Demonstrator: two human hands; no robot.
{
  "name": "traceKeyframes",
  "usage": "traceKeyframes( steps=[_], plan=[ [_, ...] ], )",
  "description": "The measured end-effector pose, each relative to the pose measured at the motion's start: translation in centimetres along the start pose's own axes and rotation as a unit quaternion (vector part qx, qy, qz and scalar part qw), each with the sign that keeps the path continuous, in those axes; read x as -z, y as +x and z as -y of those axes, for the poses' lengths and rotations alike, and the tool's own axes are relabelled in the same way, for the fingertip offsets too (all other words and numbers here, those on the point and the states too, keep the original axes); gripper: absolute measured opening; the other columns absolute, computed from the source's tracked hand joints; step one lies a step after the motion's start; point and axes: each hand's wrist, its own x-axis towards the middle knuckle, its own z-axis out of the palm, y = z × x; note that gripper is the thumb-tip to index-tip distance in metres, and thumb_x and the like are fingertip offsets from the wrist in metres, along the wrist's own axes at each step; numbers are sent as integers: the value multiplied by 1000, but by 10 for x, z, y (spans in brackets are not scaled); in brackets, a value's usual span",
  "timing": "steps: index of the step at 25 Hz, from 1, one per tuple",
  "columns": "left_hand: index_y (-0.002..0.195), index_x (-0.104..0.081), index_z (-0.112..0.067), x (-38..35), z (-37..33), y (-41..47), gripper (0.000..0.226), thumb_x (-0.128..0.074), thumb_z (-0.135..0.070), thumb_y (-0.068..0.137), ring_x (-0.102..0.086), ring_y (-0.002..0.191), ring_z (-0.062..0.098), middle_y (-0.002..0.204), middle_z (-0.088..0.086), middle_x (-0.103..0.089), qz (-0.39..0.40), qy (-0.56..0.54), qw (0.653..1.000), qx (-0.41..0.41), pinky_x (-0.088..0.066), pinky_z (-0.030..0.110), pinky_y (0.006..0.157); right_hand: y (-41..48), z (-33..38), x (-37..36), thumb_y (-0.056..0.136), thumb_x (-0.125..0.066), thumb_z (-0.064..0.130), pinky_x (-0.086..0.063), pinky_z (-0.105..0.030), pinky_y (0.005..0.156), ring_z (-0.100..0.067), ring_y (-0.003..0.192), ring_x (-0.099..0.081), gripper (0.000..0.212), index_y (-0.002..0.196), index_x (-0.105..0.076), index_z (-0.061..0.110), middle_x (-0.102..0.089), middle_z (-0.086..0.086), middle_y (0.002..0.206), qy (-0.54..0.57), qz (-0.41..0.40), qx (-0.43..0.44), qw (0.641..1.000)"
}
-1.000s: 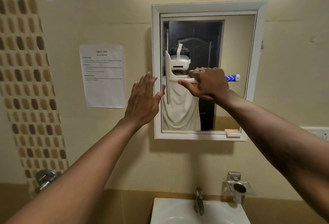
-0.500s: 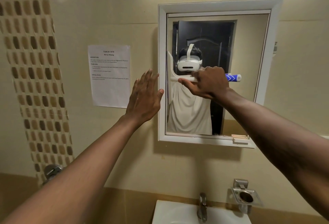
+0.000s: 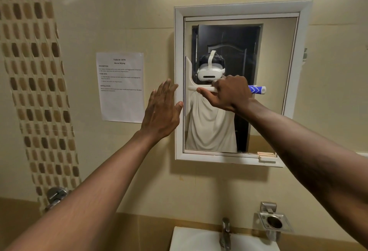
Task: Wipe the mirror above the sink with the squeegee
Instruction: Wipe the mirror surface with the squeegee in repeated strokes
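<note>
A white-framed mirror (image 3: 278, 61) hangs on the beige wall above the sink (image 3: 191, 240). My right hand (image 3: 229, 93) grips the handle of a white squeegee (image 3: 190, 83) with a blue-and-white end. Its blade stands upright against the glass at the mirror's left edge, and the handle runs level to the right. My left hand (image 3: 161, 111) is raised with straight fingers, flat by the left side of the mirror frame. The glass reflects a person in a white shirt wearing a headset.
A printed task sheet (image 3: 120, 86) is taped to the wall left of the mirror. A chrome tap (image 3: 225, 232) stands over the sink, with a metal holder (image 3: 273, 223) at its right. A brown mosaic tile strip (image 3: 37, 83) runs down the left wall.
The squeegee blade has slid left to the mirror's left edge. My view has shifted left and up, so the mirror sits further right. My left hand keeps its place by the frame.
</note>
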Motion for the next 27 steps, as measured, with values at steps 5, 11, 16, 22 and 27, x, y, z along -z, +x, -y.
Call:
traceKeyframes(
  steps=[5,11,16,22,27],
  plan=[
    [158,-30,-21,3,-1,-2,57,-48,-35,106,-17,159,22,171,6,-21,-3,1,1000,-3,-13,45,128,-1,1,3,93,-21,82,-54,-30,64,-10,48,-48,84,64,-65,16,-54,1,53,-6,0,9,1000],
    [157,-33,-20,13,0,-7,56,-48,-34,106,-16,159,23,171,6,-21,-7,4,1000,5,-13,45,128,-1,0,4,90,-15,85,-55,-30,64,-12,49,-51,90,64,-66,16,-56,0,55,-4,8,12,1000],
    [157,-33,-19,18,3,-6,55,-47,-34,106,-14,160,22,171,6,-20,-5,-1,1000,9,-14,46,130,-3,-7,-2,91,-13,86,-50,-27,59,-12,50,-54,92,69,-69,17,-59,1,57,-19,4,15,1000],
    [157,-31,-20,11,0,-3,55,-46,-34,106,-15,160,22,171,7,-20,1,0,1000,13,-14,47,129,-13,-22,-6,93,-15,87,-51,-28,59,-12,50,-54,90,67,-67,18,-58,3,57,-21,-10,12,1000],
    [157,-30,-21,8,-8,-1,56,-46,-33,105,-14,160,21,171,6,-20,15,-2,1000,18,-13,47,130,-31,-40,-9,93,-18,87,-52,-29,58,-11,53,-52,89,72,-69,17,-59,3,62,-3,-22,0,1000]
  ],
)
